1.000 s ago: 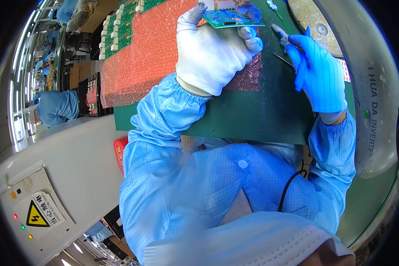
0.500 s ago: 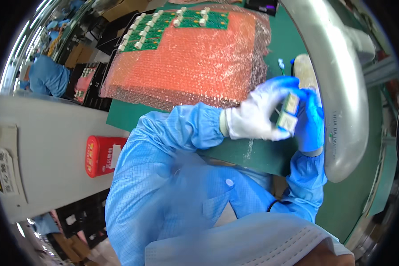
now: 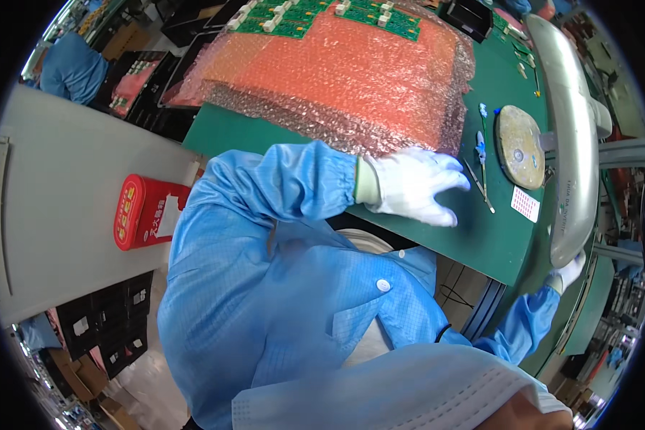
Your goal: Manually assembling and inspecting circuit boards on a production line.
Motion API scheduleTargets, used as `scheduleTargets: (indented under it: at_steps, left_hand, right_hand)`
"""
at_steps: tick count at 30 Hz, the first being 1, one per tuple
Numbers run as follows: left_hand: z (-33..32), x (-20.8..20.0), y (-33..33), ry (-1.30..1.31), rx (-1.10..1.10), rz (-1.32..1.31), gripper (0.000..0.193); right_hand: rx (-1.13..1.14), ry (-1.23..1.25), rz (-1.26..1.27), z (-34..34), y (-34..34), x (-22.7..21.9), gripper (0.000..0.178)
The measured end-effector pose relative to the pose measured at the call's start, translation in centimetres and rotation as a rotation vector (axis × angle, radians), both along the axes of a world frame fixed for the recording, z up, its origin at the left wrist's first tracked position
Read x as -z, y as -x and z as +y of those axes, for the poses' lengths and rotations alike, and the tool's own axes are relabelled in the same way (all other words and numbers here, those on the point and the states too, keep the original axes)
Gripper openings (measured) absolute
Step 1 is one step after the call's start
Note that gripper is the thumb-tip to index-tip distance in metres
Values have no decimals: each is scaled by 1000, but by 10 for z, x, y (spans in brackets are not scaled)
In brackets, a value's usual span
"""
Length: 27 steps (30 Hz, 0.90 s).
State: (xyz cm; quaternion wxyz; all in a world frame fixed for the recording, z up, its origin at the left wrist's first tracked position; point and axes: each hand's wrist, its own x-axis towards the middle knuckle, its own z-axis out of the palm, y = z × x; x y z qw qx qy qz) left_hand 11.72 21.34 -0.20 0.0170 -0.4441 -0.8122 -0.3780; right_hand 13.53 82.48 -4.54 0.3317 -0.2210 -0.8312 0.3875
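Note:
My left hand point(image 3: 419, 188), in a white glove with blue fingertips, hovers over the green table point(image 3: 448, 240) with its fingers spread and nothing in them. Off to the right, my gloved right hand point(image 3: 569, 274) is at the lower end of the silver lamp arm point(image 3: 572, 165), which partly covers it. Its fingers are hidden, so what it holds, if anything, does not show. Near my left fingertips lie thin tweezers point(image 3: 479, 185) and a slim tool with a blue wrapping point(image 3: 481, 147).
Pink bubble wrap point(image 3: 337, 79) covers the table's far side, with green circuit boards point(image 3: 283, 18) bearing white parts on it. An oval worn pad point(image 3: 517, 136) and a red-dotted card point(image 3: 525, 204) lie by the lamp. A red box point(image 3: 140, 215) stands at left; a black box point(image 3: 467, 18) stands far back.
My hands have parted. The left has opened and no longer holds the small white-and-green piece, which I cannot find now. The right has moved down and right, behind the lamp. The view has shifted.

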Motion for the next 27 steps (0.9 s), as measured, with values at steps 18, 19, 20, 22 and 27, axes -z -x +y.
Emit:
scheduleTargets:
  at_steps: [18,19,20,22,27]
  left_hand:
    - [-91,11,259,522,-1044,68,45]
    - [-82,20,272,516,-1083,76,45]
    - [-88,35,285,471,-1103,94,45]
    - [-91,51,304,500,-1134,166,35]
    - [-82,39,304,567,-1123,254,27]
  right_hand:
    - [-784,-593,-123,-322,5,-51,26]
    - [-847,-831,-98,-331,12,-57,28]
    - [-898,-765,-120,-343,18,-54,26]
    - [-951,-845,-65,-359,33,-56,25]
    - [-979,-846,-57,-371,50,-59,26]
